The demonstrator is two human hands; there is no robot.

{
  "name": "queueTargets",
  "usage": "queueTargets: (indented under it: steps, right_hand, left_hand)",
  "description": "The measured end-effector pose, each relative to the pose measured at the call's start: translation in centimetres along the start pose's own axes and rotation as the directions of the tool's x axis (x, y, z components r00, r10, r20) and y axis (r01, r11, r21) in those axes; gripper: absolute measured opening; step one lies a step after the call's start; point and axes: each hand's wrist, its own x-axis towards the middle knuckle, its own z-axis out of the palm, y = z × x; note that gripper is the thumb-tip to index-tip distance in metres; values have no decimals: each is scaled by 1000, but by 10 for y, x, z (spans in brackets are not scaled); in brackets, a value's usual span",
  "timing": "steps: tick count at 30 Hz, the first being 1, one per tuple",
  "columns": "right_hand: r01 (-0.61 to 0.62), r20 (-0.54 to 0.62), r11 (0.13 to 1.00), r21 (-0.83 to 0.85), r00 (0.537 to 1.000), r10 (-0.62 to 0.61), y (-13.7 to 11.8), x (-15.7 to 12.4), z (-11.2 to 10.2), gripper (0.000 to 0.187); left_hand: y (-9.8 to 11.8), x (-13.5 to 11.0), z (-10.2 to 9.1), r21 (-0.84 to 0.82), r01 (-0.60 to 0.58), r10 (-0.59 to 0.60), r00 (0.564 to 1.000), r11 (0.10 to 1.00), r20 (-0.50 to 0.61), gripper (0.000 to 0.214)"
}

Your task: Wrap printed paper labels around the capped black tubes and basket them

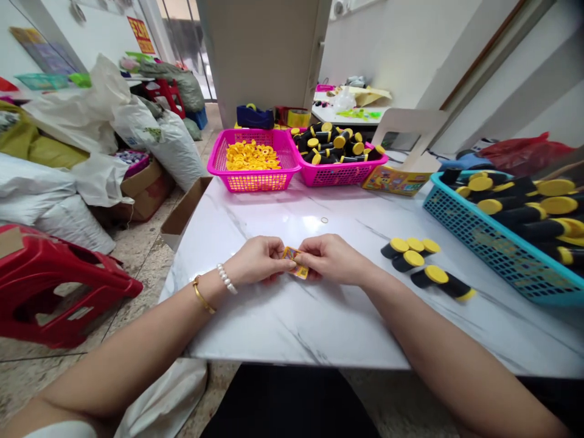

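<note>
Head view: mid-frame, the left hand (262,258) and the right hand (332,258) both pinch a small printed card (300,272) between thumb and fingers over the white table (255,322); yellow-capped black cylinders (422,278) sit at centre right, near a teal basket (493,255); at upper centre, a pink basket (253,182) holds small yellow pieces (252,156).

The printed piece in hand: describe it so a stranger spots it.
Find the white marbled table, then the left hand and right hand meeting above it. They pinch a small, colourful printed piece; unlike the black-and-yellow cylinders to its right, it alone is held.
</note>
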Motion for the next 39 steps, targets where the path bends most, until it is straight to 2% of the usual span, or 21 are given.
queueTargets:
  steps: [3, 5, 9, 12, 14, 16, 17, 19, 21, 24, 26, 27, 29, 31, 32, 34, 36, 39]
  right_hand:
    - [23, 138, 999, -23, 990, -19, -4, -3, -5, 21]
    - [78, 193, 993, -89, 979, -60, -9, -6, -8, 20]
    - [218, 229, 938, -271, 961, -157, -17, -11, -15, 22]
    - [226, 219, 932, -283, 961, -167, -16, -11, -16, 23]
    - [150, 77, 971, -184, 987, -138, -12, -8, -14, 17]
    - [42, -102, 998, 51, 994, -37, -8, -3, -13, 20]
    - [-2, -149, 980, 199, 988, 33, -6, 0, -12, 25]
    - [-58, -130, 889, 455, 983, 130, -4, 4, -11, 31]
    - [-63, -80, 810, 583, 988, 134, -3, 7, -8, 31]
    - [17, -141, 803, 596, 986, 84, -3, 8, -4, 29]
    - [29, -201, 801, 598, 973, 115, -3, 8, -4, 29]
    - [1, -192, 784, 621, 970, 151, -3, 8, -5, 31]
    - [-108, -68, 717, 689, 975, 212, -2, 8, -6, 36]
    - [-186, 79, 653, 734, 979, 190, -1, 9, -6, 40]
    - [-176, 96, 641, 747, 983, 158, -1, 9, -4, 40]
    - [-75, 0, 666, 742, 994, 112, -2, 9, 1, 38]
    - [31, -153, 750, 661, 984, 94, -5, 9, 7, 31]
    - [27, -278, 904, 427, 955, 103, -8, 6, 10, 22]
  left_hand:
    - [5, -5, -2, 58, 17, -26, 986, 998, 162, 27]
    - [8, -8, -4, 78, 25, -41, 975, 997, 219, 29]
    - [12, -12, -6, -9, 2, 1, 966, 1000, 259, 37]
    - [10, -9, -4, -15, -24, 27, 976, 1000, 217, 31]
    - [8, -5, -2, -83, 17, -5, 989, 996, 145, 31]
    - [8, -1, -1, -234, 67, -60, 998, 970, 36, 30]
    - [8, 1, -1, -314, 74, -85, 996, 947, -21, 29]
    - [11, 2, 0, -428, 37, -105, 985, 903, -135, 27]
    - [14, 1, 3, -476, -33, -79, 974, 879, -214, 27]
    - [16, -2, 9, -476, -101, -17, 971, 874, -237, 28]
    - [16, -4, 11, -447, -119, 16, 973, 886, -228, 28]
    - [16, -4, 11, -432, -131, 29, 972, 893, -234, 28]
    - [16, -4, 10, -408, -159, 52, 964, 899, -261, 27]
    - [16, -4, 8, -403, -179, 56, 952, 898, -300, 27]
    - [16, -4, 8, -404, -182, 49, 947, 897, -316, 27]
    - [16, -3, 9, -406, -169, 28, 943, 898, -332, 24]
    - [15, -2, 13, -402, -128, -3, 951, 907, -310, 21]
    - [13, -2, 22, -411, -52, -66, 961, 910, -268, 20]
